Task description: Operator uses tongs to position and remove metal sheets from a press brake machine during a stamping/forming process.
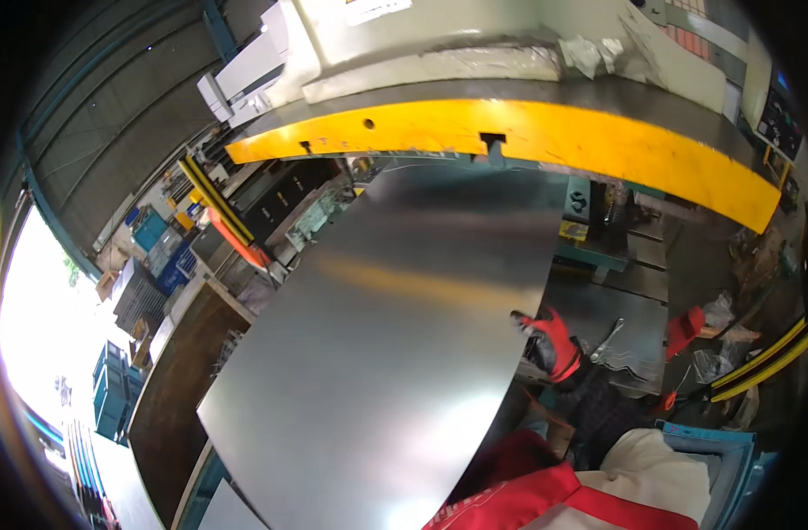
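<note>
At far left stood teal crates [110,397]; next, a grey metal sheet [377,353] ran beneath a yellow beam [545,128]. At the sheet's right edge, the red-gloved right hand [556,343] bent, whether gripping I could not tell; farther right lay a wrench [608,339].

A wrench [608,341] lies on the grey worktop [582,306] at right, with an open blue bin [709,434] lower down. At far left, teal crates [110,393] stand near a bright doorway [37,296].
</note>
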{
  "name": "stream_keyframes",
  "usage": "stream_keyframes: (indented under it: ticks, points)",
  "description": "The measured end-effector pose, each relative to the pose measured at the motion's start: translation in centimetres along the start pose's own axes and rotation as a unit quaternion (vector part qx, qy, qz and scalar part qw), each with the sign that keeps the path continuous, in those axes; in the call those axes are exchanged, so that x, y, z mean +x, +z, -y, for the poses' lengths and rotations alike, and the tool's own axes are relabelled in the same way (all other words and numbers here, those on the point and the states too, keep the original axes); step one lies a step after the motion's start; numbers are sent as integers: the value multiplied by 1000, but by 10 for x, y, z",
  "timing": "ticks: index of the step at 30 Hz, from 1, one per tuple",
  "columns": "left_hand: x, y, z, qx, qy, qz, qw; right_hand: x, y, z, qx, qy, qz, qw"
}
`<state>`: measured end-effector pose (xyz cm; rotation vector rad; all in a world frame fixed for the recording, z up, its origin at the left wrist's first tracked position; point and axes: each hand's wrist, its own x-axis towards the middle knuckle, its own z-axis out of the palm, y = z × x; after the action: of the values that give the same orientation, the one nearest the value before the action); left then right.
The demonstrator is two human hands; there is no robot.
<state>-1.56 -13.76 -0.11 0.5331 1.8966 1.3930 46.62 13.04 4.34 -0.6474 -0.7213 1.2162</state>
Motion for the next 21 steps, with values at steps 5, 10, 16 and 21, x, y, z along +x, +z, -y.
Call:
stream_keyframes:
  ticks: [5, 10, 16, 21]
  points:
    - [12, 16, -12, 10, 3, 43, 999, -28, -47, -28, -69, 93, 40, 992]
    - [19, 32, -30, 29, 1, 64, 998, -80, -79, -12, -316, 32, -244, 916]
    - [23, 54, -47, 49, -3, 104, 993, -129, -238, -82, -335, 103, -430, 832]
    - [22, 50, -45, 54, -14, 94, 994, -92, -197, -64, 177, 193, -279, 924]
